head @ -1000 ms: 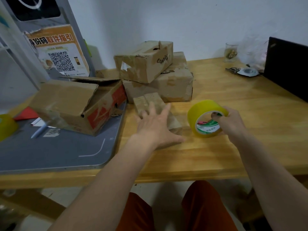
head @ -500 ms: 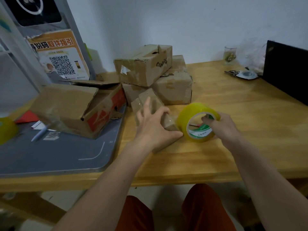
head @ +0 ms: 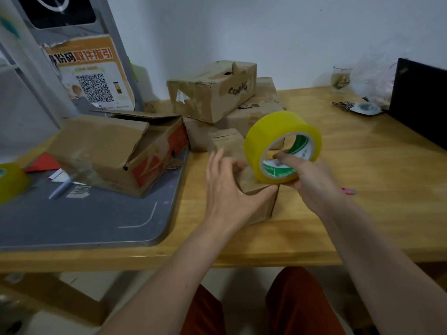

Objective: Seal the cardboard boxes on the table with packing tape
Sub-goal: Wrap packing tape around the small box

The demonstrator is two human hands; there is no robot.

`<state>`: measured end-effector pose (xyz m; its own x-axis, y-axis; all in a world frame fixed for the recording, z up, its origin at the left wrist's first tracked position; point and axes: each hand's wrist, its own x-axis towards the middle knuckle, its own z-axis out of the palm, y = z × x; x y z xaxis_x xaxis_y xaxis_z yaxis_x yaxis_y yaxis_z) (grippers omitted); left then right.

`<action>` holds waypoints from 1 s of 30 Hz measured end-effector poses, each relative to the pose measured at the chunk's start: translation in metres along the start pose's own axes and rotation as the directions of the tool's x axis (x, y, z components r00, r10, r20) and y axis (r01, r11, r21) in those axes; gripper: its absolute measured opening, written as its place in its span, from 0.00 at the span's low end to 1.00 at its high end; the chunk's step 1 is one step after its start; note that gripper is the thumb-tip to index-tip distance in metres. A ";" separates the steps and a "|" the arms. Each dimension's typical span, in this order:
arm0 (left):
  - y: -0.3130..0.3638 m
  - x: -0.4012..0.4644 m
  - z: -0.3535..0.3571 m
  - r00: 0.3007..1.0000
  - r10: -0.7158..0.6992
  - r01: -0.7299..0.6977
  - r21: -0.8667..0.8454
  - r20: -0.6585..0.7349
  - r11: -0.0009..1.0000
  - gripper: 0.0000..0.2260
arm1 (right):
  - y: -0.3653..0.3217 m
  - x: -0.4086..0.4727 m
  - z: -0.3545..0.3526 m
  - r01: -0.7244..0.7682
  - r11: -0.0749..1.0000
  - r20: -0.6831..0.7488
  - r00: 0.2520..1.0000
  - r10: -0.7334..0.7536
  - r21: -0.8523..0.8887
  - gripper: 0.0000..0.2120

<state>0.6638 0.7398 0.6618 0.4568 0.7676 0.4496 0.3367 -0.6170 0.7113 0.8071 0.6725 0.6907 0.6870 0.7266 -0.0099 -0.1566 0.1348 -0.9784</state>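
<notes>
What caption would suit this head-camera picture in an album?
Left hand steadies a small cardboard box while the right hand brings a yellow tape roll to its top.

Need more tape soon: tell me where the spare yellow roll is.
The spare yellow roll sits at the far left edge, on the grey mat, left of the pen.
</notes>
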 end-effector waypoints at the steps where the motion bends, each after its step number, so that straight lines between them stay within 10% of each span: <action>1: 0.002 0.003 -0.002 0.998 0.053 -0.054 0.061 0.017 0.997 0.33 | -0.001 0.000 0.001 0.012 0.999 0.010 1.000 -0.011 -0.035 0.09; 7: 0.005 0.005 -0.011 0.986 0.112 -0.131 0.159 0.126 0.978 0.31 | -0.007 0.006 0.002 -0.054 0.995 -0.031 0.998 0.052 -0.082 0.30; 18: 0.007 0.005 -0.014 0.955 0.180 -0.248 0.302 0.236 0.921 0.36 | -0.020 0.017 -0.049 -0.051 0.995 -0.105 0.994 0.042 -0.085 0.04; 30: 0.043 0.027 -0.020 0.912 0.021 -0.246 0.505 0.410 0.827 0.38 | 0.004 0.025 -0.059 -0.163 0.987 -0.155 0.975 0.158 -0.016 0.16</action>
<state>0.6739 0.7378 0.7153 0.7613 0.6156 0.2038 0.5817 -0.7872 0.2049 0.8658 0.6515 0.6744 0.7551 0.6254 -0.1967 -0.2552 0.0041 -0.9669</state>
